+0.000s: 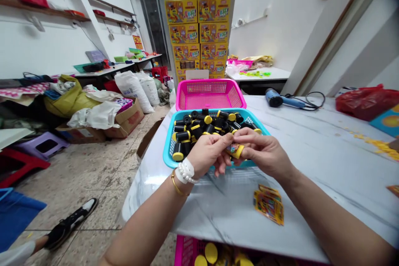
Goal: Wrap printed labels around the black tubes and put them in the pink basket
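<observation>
Between my two hands is a small cylinder with a yellow end cap and a colourful printed label (234,150), held over the near edge of a blue basket. My left hand (213,151) grips its left side, fingers curled beneath. Thumb and fingers of my right hand (264,149) close on its right side and top. The blue basket (168,153) holds many black cylinders with yellow caps (183,136). On the table below my right hand lies a loose pile of printed yellow-orange labels (268,204).
Behind the blue basket stands a pink basket (212,102), with stacked yellow boxes (183,33) beyond. A blue heat gun (282,99) and a red bag (368,102) lie on the marble-patterned table (314,141). Below the table edge sits another pink basket (183,249). A person's shoe (73,222) shows at left.
</observation>
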A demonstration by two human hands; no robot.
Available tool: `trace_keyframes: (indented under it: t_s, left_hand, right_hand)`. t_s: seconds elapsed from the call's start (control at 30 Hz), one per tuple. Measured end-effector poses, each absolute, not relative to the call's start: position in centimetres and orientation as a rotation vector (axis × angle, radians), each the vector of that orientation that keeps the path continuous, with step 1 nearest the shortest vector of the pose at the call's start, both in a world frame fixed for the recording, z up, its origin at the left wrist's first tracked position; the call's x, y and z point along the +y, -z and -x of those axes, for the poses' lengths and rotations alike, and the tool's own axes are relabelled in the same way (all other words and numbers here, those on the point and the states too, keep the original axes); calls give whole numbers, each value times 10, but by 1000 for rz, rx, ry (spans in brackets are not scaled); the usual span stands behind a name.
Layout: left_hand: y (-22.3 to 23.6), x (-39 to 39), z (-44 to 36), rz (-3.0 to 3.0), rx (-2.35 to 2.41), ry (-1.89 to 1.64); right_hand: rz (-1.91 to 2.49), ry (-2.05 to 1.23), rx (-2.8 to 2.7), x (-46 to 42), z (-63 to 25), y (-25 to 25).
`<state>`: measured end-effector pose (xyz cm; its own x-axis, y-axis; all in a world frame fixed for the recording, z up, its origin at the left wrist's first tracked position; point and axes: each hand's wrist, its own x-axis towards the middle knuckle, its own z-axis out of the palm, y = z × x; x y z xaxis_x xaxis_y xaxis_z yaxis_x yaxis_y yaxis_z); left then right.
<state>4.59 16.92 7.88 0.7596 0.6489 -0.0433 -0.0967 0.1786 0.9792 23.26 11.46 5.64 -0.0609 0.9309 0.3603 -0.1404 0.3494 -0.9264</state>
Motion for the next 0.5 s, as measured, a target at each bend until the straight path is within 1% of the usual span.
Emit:
trace_keyframes:
  t_s: [0.2,0.37,0.5]
  left_hand:
    - [-80,170,-47,-1240,499,-520]
    - [-82,170,-46,-1252,501,-483]
    - [-84,169,-44,-1275,447,-421]
  right_hand:
    - [750,-780,-1335,107,-224,-58]
    - [864,-675,-1516,101,-225,-63]
    - [783,-690,-1412,99,-226,-63]
